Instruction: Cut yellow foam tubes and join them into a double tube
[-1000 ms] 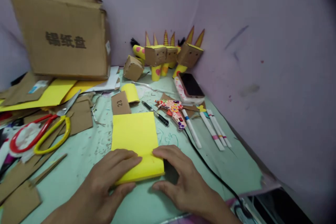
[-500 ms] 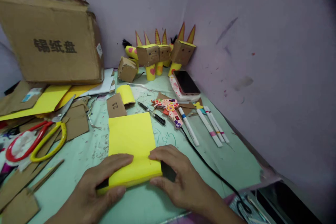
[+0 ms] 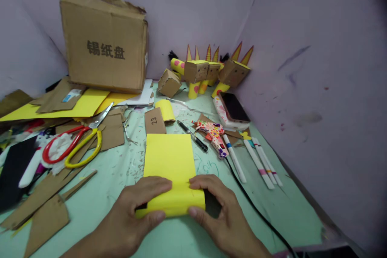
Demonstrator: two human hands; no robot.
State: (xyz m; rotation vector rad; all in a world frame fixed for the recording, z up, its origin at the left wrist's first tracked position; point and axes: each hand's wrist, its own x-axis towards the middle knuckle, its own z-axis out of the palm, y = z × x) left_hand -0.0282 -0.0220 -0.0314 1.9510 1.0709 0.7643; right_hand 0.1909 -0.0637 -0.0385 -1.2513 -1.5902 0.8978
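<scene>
A sheet of yellow paper (image 3: 169,155) lies on the table in front of me, its near end curled over into a roll. My left hand (image 3: 136,209) grips the roll's left end, fingers on top and thumb at the near side. At the right end, my right hand (image 3: 216,205) holds it the same way. Something dark shows inside the roll's ends, but I cannot make out what it is. Just past the sheet lie a cardboard piece marked 23 (image 3: 155,121) and a short curved yellow piece (image 3: 165,110).
Scissors (image 3: 86,141) rest on cardboard scraps at the left. A floral glue gun (image 3: 213,134), its black cord (image 3: 256,205), a pen (image 3: 192,136) and white markers (image 3: 234,159) lie right of the sheet. Behind stand a cardboard box (image 3: 105,48), cardboard-headed figures (image 3: 198,72) and a phone (image 3: 234,107).
The view has shifted left, so everything sits further right in the picture. Both hands keep hold of the yellow roll, which looks about the same.
</scene>
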